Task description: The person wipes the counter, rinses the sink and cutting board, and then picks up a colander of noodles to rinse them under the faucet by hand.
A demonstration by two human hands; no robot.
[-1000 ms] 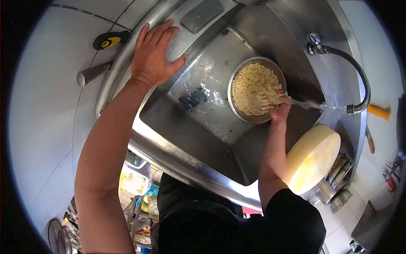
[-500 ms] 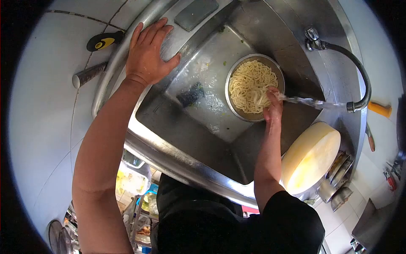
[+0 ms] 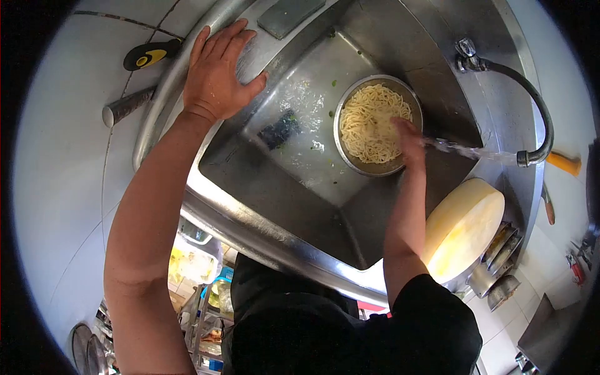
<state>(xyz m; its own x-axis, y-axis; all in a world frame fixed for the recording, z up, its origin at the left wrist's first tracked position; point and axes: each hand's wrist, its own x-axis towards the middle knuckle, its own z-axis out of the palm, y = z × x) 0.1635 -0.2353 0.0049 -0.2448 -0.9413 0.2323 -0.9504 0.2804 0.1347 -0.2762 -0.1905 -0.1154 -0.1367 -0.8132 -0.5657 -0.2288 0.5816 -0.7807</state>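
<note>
My left hand (image 3: 219,72) lies flat with spread fingers on the sink's steel ledge, holding nothing. A round metal bowl (image 3: 348,159) of pale noodles (image 3: 370,119) sits in the sink basin (image 3: 300,181). At the bowl's right side is my right hand (image 3: 410,140), its fingers over the noodles and smeared by motion, so their grip cannot be made out. From the curved faucet (image 3: 528,153) a stream of water (image 3: 469,150) runs leftward to that hand and the bowl.
A thick round pale board (image 3: 465,228) leans by the sink's right side, near my right forearm. Stacked metal pots (image 3: 484,278) stand behind it. A grey rectangular block (image 3: 289,17) rests on the ledge. A dark patch (image 3: 279,130) and green scraps lie on the basin floor.
My right hand has moved slightly up and right; the strand bundle seen in its fingers earlier no longer shows there. My left hand stays on the ledge.
</note>
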